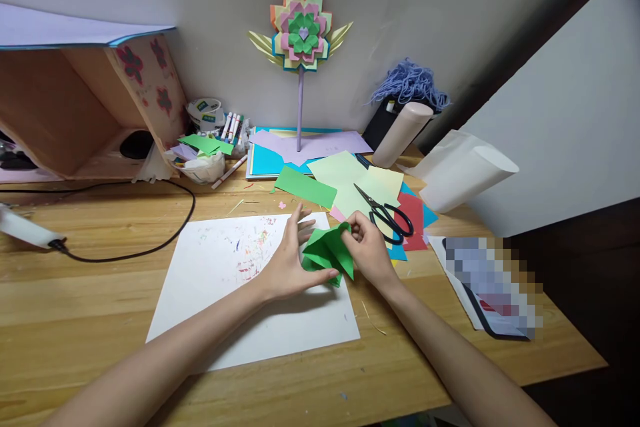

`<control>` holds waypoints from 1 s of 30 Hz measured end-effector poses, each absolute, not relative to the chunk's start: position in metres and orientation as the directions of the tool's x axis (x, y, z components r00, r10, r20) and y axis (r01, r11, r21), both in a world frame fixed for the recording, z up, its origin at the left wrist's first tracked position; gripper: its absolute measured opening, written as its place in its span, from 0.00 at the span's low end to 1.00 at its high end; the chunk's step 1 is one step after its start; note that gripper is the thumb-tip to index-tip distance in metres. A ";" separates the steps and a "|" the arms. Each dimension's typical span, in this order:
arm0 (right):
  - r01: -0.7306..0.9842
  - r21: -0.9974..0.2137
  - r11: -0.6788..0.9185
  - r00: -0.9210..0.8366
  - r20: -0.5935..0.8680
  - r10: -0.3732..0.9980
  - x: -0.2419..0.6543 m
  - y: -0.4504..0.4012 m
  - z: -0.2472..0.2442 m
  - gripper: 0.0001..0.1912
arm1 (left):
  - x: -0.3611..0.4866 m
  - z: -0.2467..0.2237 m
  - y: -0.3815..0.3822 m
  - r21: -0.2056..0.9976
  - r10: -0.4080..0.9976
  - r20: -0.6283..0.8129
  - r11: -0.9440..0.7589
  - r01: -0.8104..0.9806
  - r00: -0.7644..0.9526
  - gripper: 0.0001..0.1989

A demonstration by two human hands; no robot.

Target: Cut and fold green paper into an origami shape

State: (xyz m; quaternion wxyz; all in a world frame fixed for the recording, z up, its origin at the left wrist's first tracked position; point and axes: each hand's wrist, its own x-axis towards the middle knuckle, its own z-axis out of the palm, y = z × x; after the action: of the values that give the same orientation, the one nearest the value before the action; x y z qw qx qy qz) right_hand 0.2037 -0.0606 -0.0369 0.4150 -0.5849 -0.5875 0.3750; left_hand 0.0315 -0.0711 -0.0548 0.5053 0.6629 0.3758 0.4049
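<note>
A folded piece of green paper (327,250), creased into several pointed flaps, is held over the right part of a white sheet (200,287). My right hand (367,243) pinches its upper right corner between bent fingers. Around the paper's left side is my left hand (287,257), fingers spread and stretched out, its thumb lying across the near lower edge. Whether the left fingers press on the paper from behind is hidden. Just beyond my right hand, black-handled scissors (393,220) lie on pale yellow paper (343,173). A green paper strip (306,187) rests farther back.
A paper flower (303,33) stands at the wall. Markers (231,127) and a scrap-filled bowl (203,167) are back left, near a cardboard box (150,87). A black cable (125,259) crosses the left side. Paper rolls (403,137) stand back right; a pixelated device (490,293) lies right.
</note>
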 end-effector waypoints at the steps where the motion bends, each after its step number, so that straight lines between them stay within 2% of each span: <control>1: 0.374 -0.927 0.025 0.035 0.041 0.999 0.204 -0.060 -0.037 0.09 | 0.032 -0.054 -0.073 0.972 0.899 0.153 -0.212 0.104 0.411 0.55; 4: 0.362 -0.932 0.013 0.079 0.045 0.996 0.207 -0.057 -0.040 0.08 | 0.033 -0.052 -0.078 0.942 0.854 0.178 -0.291 0.165 0.489 0.60; 6: 0.347 -0.938 -0.004 0.085 0.027 0.996 0.211 -0.054 -0.042 0.07 | 0.034 -0.050 -0.080 0.923 0.841 0.204 -0.336 0.188 0.501 0.57; 8: 0.313 -0.949 -0.034 0.051 -0.019 0.999 0.215 -0.051 -0.042 0.05 | 0.034 -0.049 -0.079 0.941 0.883 0.184 -0.286 0.183 0.433 0.42; 10: 0.261 -0.963 -0.064 -0.004 -0.068 0.998 0.219 -0.048 -0.041 0.03 | 0.031 -0.048 -0.073 0.982 0.946 0.080 -0.129 0.139 0.315 0.25; 11: 0.236 -0.969 -0.078 -0.030 -0.087 0.996 0.220 -0.046 -0.040 0.02 | 0.028 -0.048 -0.068 0.995 0.967 0.000 -0.024 0.092 0.255 0.21; 14: 0.182 -0.973 -0.144 -0.099 -0.164 0.981 0.226 -0.043 -0.035 0.04 | 0.016 -0.050 -0.051 0.970 0.947 -0.185 0.219 -0.109 0.262 0.21; 16: 0.158 -0.966 -0.207 -0.143 -0.230 0.963 0.229 -0.042 -0.032 0.06 | 0.008 -0.052 -0.041 0.899 0.912 -0.264 0.351 -0.262 0.314 0.20; 19: 0.081 -0.955 -0.286 -0.243 -0.297 0.923 0.232 -0.043 -0.028 0.09 | 0.001 -0.054 -0.034 0.806 0.861 -0.336 0.473 -0.355 0.382 0.19; 24: -0.052 -0.902 -0.429 -0.459 -0.360 0.812 0.228 -0.050 -0.029 0.21 | 0.000 -0.051 -0.036 0.789 0.829 -0.377 0.521 -0.326 0.413 0.19; 30: -0.123 -0.906 -0.406 -0.402 -0.329 0.855 0.223 -0.049 -0.040 0.19 | 0.001 -0.048 -0.037 0.818 0.852 -0.284 0.454 -0.353 0.439 0.20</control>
State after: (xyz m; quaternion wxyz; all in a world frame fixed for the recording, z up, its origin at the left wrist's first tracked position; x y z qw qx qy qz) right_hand 0.2226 -0.0493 -0.0402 0.3391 -0.4287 -0.4266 0.7206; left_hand 0.0014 -0.0372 -0.0480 0.7737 0.3479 0.3588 0.3895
